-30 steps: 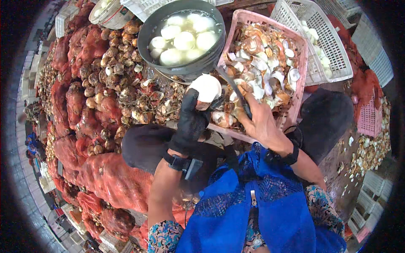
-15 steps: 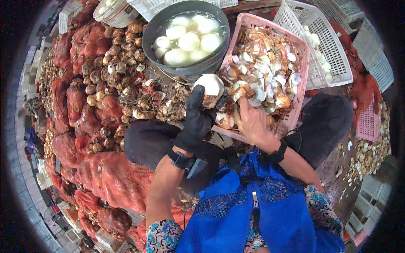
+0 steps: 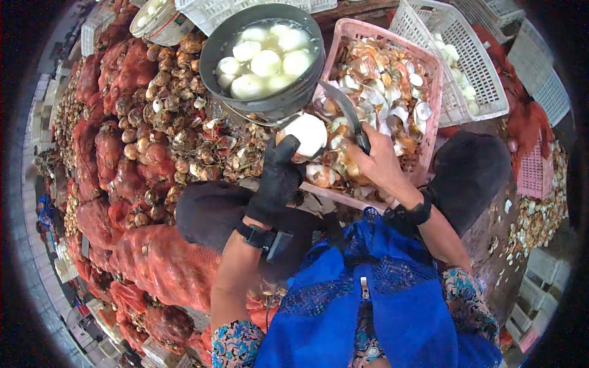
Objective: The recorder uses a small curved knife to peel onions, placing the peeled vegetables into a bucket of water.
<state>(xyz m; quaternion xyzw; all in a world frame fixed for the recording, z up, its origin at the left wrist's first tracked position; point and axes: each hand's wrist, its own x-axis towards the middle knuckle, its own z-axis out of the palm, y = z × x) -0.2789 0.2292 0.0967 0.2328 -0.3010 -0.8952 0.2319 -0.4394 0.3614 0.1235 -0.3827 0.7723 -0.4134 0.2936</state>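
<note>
My left hand, in a black glove, grips a partly peeled round bulb, white on top with brown skin left at its side. In my right hand, which is bare, is a knife with a curved blade and dark handle. The blade points up and left, above the bulb and apart from it. Under the knife stands a pink plastic crate of white and brown peelings. Just beyond the bulb, a dark bucket holds peeled white bulbs in liquid.
To the left lie many unpeeled brown bulbs and red mesh sacks. A white slatted crate with peeled bulbs stands at the far right. My knees flank the pink crate. Peel scraps litter the ground at right.
My right hand has lifted from the peelings, and the knife now shows clearly, its blade raised. The bulb in my left hand has turned, showing a broader white face.
</note>
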